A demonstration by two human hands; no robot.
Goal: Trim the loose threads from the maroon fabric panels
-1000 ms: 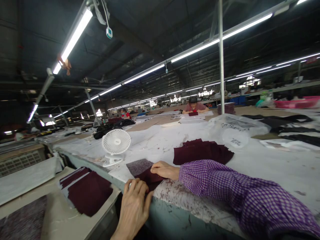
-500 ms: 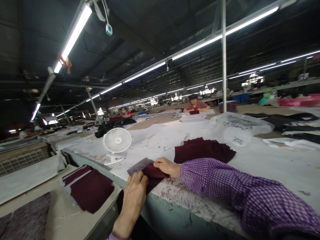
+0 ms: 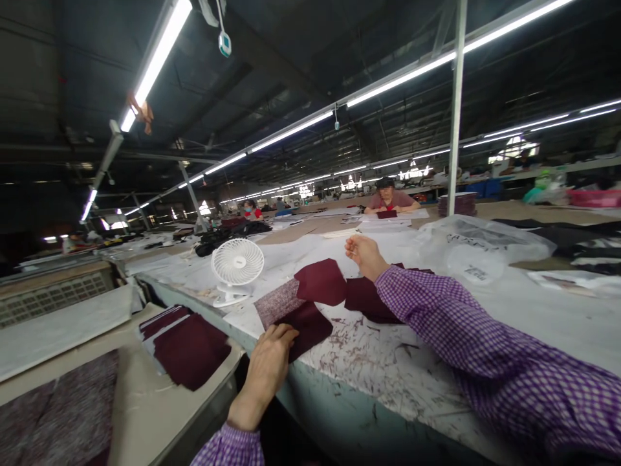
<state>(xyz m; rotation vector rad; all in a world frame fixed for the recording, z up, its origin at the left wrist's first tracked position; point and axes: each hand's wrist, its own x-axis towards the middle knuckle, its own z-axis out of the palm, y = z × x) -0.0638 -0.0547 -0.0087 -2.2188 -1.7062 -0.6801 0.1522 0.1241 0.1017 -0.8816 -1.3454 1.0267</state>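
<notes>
At the table's near edge my left hand has its fingers bent over the left edge of a maroon fabric piece, holding it there. Beyond it lies a second maroon piece, with speckled grey-maroon cloth showing beside both. My right hand is raised above the table, past these pieces, its fingers curled and pinched together. Whether something thin is between those fingertips I cannot make out. Behind the right wrist, a stack of maroon pieces is partly covered by the purple checked sleeve.
A small white fan stands on the white-covered table. To the left, a lower surface bears more cut maroon pieces. A clear plastic bag lies at right. Across the table a person leans over maroon cloth.
My right hand has left the cloth and moved up and away over the table. The maroon piece it held now lies spread out. My left hand stays at the near edge.
</notes>
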